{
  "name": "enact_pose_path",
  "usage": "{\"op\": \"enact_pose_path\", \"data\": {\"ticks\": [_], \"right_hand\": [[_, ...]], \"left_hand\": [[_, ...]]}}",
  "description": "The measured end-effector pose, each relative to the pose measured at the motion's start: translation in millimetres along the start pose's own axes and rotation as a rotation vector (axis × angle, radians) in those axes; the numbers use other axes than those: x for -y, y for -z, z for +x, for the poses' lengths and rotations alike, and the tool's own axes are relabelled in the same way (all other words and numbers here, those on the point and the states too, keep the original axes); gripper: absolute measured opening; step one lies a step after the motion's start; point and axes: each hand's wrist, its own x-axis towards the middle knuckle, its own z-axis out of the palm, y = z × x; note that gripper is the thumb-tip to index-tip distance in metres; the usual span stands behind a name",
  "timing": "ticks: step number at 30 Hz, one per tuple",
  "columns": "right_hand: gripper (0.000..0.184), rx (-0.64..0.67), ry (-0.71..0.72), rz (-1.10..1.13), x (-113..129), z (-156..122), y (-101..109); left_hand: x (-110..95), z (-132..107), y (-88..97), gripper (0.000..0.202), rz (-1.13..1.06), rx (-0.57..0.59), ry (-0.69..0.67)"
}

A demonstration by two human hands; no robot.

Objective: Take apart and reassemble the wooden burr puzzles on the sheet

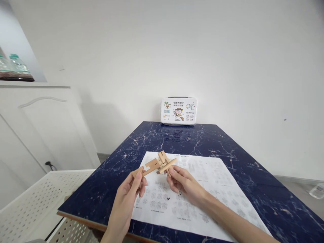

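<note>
A: Where is the open room on the bench [253, 158]?

B: Bare blue top to the right of the printed sheet [215, 182] and beyond it, as far as the picture box [179, 110] standing at the far edge against the wall [227, 67].

A: And over the sheet?

B: It lies flat, so a hand passes over it, except near its left part, where the left hand [131, 192] and right hand [181, 182] hold joined wooden pieces [155, 164] above it.

A: The left side?

B: A white perforated crate [37, 199] just beside the bench edge, lower than the top; a white cabinet [43, 128] behind.
</note>
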Motion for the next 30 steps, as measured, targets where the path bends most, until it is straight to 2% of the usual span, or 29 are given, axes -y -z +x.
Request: {"op": "enact_pose_path", "data": {"ticks": [7, 13, 16, 18, 21, 23, 30], "right_hand": [[0.046, 0.018, -0.015, 0.015, -0.1, -0.2, -1.6], [0.045, 0.034, -0.026, 0.02, -4.2, 1.0, 0.7], [0.044, 0.037, -0.026, 0.018, -5.0, 1.1, 1.1], [0.045, 0.031, -0.029, 0.011, -4.7, 0.9, 0.6], [0.046, 0.021, -0.035, -0.003, -3.7, 0.3, -0.4], [0.046, 0.025, -0.035, -0.005, -3.2, -0.1, -0.8], [0.043, 0.043, -0.039, 0.024, -3.4, -0.7, -0.7]], "left_hand": [[-3.4, -4.9, -6.0, 0.044, -0.027, 0.011, 0.007], [1.3, 0.1, -6.4, 0.046, -0.059, -0.038, -0.032], [1.1, 2.9, -4.7, 0.047, -0.126, -0.037, 0.005], [0.7, 3.5, -5.4, 0.049, -0.144, 0.005, 0.058], [0.5, 2.8, -8.6, 0.049, -0.111, 0.059, 0.112], [0.5, 2.3, -10.1, 0.048, -0.068, 0.052, 0.116], [-6.5, 1.8, -3.5, 0.05, 0.137, 0.069, 0.034]]}}
